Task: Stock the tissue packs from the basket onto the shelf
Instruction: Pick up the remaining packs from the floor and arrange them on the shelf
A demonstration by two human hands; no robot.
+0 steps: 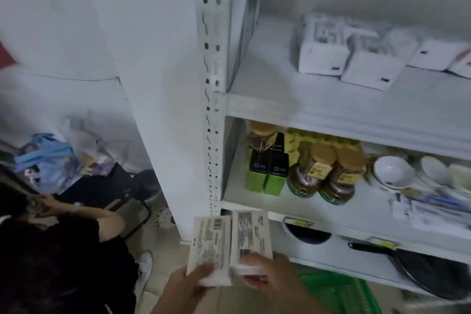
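Left hand (190, 285) and right hand (265, 276) each closed around white printed tissue pack (212, 247); several white packs (323, 56) already on white metal shelf (331, 109); green plastic basket (339, 290) contents unclear.

white wall (76, 20) | tiled floor (163, 285); dim light | black stool (142, 186)

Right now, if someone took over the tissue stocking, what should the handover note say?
Left hand: grip on one tissue pack.
Right hand: grip on a second pack, beside the first, both below the shelves.
Green basket sits on the floor under the right arm; contents not visible.
Done: several white packs already on the upper shelf.
Left: shelve these two, then check the basket.
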